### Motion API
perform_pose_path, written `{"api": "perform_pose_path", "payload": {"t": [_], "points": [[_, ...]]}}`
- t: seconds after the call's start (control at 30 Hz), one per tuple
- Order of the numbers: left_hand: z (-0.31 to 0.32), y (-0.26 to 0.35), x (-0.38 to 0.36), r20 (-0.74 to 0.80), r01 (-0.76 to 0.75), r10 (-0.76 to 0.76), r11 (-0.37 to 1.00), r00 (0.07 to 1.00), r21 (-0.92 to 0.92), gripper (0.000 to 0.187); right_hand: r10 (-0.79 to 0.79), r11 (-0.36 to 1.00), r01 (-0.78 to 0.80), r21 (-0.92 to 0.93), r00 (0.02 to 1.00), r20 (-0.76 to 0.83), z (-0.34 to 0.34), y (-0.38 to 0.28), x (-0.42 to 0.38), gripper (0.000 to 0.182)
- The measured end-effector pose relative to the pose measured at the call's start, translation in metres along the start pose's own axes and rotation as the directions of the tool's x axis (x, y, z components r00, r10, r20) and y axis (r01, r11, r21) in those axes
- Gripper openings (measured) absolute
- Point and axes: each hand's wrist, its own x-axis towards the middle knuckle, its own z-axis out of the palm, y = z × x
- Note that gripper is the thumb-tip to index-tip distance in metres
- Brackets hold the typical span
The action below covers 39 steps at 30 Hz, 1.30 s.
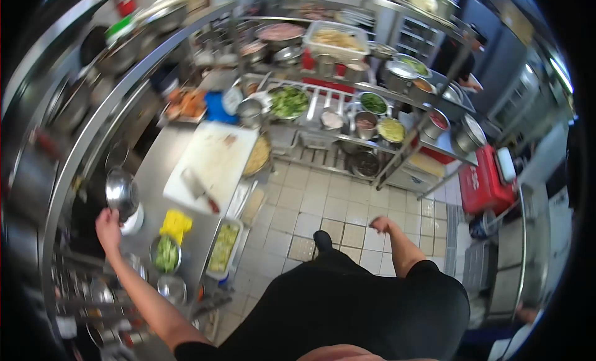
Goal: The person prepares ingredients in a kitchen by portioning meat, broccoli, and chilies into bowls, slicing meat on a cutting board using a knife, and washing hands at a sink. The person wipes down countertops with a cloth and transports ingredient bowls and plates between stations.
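Observation:
At the left, my left hand (108, 228) is closed on the rim of a steel bowl (121, 192), just above a white container (133, 220) on the steel counter. My right hand (382, 224) hangs over the tiled floor, away from any object, its fingers curled; whether they hold something small is too unclear to tell. Near the bowl lie a yellow cloth (176, 225) and a bowl of green vegetables (166, 254). A knife (200, 190) rests on the white cutting board (214, 151).
A tray of chopped food (224, 248) sits at the counter's edge. Steel shelves across the aisle carry a bowl of greens (289, 102) and several pots. A red cooler (484, 182) stands right. Another person (452, 58) is at the back right; a person's hand shows lower right.

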Motion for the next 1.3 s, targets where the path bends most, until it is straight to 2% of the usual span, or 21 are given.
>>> {"api": "perform_pose_path", "payload": {"t": [0.03,0.1,0.13,0.17,0.2,0.23,0.27,0.3,0.33,0.37,0.4,0.43,0.53,0.63,0.73,0.9,1.03,1.13,1.2,1.27,1.3], "points": [[0.042,-0.006,-0.002,-0.035,0.106,-0.12,0.954,0.992,-0.279,0.018,0.179,0.955,-0.063,0.289,0.901,-0.396,-0.047,-0.014,-0.034,0.031],[0.135,0.017,-0.009,0.011,0.235,-0.342,0.623,0.939,-0.746,0.018,0.548,0.671,0.097,0.735,0.602,-0.58,-0.127,-0.02,-0.06,0.027],[0.18,0.032,-0.025,0.065,0.248,-0.439,0.373,0.896,-0.894,0.019,0.52,0.704,0.071,0.706,0.625,-0.582,-0.185,-0.017,-0.088,0.027],[0.22,-0.032,-0.019,0.315,0.333,-0.116,0.196,0.942,-0.922,0.021,0.492,0.736,0.046,0.675,0.649,-0.58,-0.239,-0.011,-0.118,0.027],[0.269,-0.027,-0.03,0.33,0.353,-0.353,0.001,0.875,-0.935,0.02,0.518,0.727,0.187,0.661,0.482,-0.707,-0.272,0.001,-0.135,0.026],[0.306,-0.022,-0.044,0.339,0.353,-0.368,-0.033,0.866,-0.935,0.02,0.536,0.726,0.32,0.609,0.291,-0.792,-0.306,0.021,-0.146,0.025],[0.345,-0.042,-0.047,0.483,0.477,-0.387,-0.119,0.786,-0.871,0.022,0.545,0.793,0.215,0.57,0.168,-0.821,-0.346,0.057,-0.156,0.024],[0.38,-0.046,-0.056,0.496,0.523,-0.526,-0.112,0.69,-0.845,0.023,0.631,0.763,0.121,0.635,0.072,-0.772,-0.394,0.055,-0.201,0.023],[0.403,-0.052,-0.064,0.558,0.566,-0.569,-0.187,0.604,-0.803,0.024,0.313,0.93,-0.104,0.353,-0.281,-0.907,-0.411,0.12,-0.18,0.028],[0.42,-0.03,-0.075,0.484,0.518,-0.627,-0.146,0.611,-0.843,0.022,0.394,0.884,-0.165,0.437,-0.238,-0.888,-0.454,0.134,-0.211,0.032],[0.432,-0.013,-0.079,0.463,0.514,-0.626,-0.113,0.627,-0.85,0.021,0.304,0.9,-0.215,0.38,-0.314,-0.899,-0.485,0.164,-0.221,0.032],[0.443,0.009,-0.084,0.446,0.513,-0.625,-0.084,0.641,-0.854,0.02,0.259,0.883,-0.308,0.356,-0.313,-0.914,-0.513,0.189,-0.233,0.034],[0.462,0.102,-0.104,0.396,0.534,-0.632,0.034,0.666,-0.845,0.015,0.231,0.802,-0.543,0.248,-0.101,-0.968,-0.559,0.251,-0.23,0.028],[0.496,0.164,-0.118,0.413,0.578,-0.578,0.127,0.703,-0.806,0.016,0.227,0.774,-0.604,0.187,-0.01,-0.974,-0.583,0.28,-0.228,0.023],[0.531,0.189,-0.133,0.414,0.652,-0.61,0.232,0.676,-0.721,0.016,0.106,0.79,-0.593,0.156,-0.119,-0.987,-0.594,0.299,-0.23,0.022],[0.579,0.205,-0.135,0.432,0.69,-0.539,0.535,0.723,-0.487,0.011,0.258,0.881,-0.359,0.308,-0.181,-0.949,-0.623,0.336,-0.285,0.022],[0.594,0.23,-0.129,0.464,0.656,-0.482,0.661,0.743,-0.364,0.015,0.265,0.838,-0.404,0.367,-0.286,-0.921,-0.652,0.407,-0.3,0.018],[0.611,0.232,-0.114,0.47,0.557,-0.401,0.789,0.786,-0.258,0.017,0.3,0.791,-0.451,0.414,-0.303,-0.904,-0.656,0.463,-0.284,0.02],[0.624,0.235,-0.103,0.476,0.486,-0.366,0.86,0.799,-0.154,0.021,0.361,0.777,-0.465,0.424,-0.222,-0.906,-0.65,0.503,-0.259,0.021],[0.64,0.243,-0.095,0.434,0.202,-0.156,0.977,0.887,-0.062,0.021,0.313,0.781,-0.47,0.413,-0.277,-0.908,-0.648,0.489,-0.244,0.022],[0.641,0.256,-0.096,0.421,0.194,-0.16,0.98,0.893,-0.04,0.019,0.289,0.782,-0.471,0.408,-0.305,-0.907,-0.646,0.478,-0.24,0.023]]}}
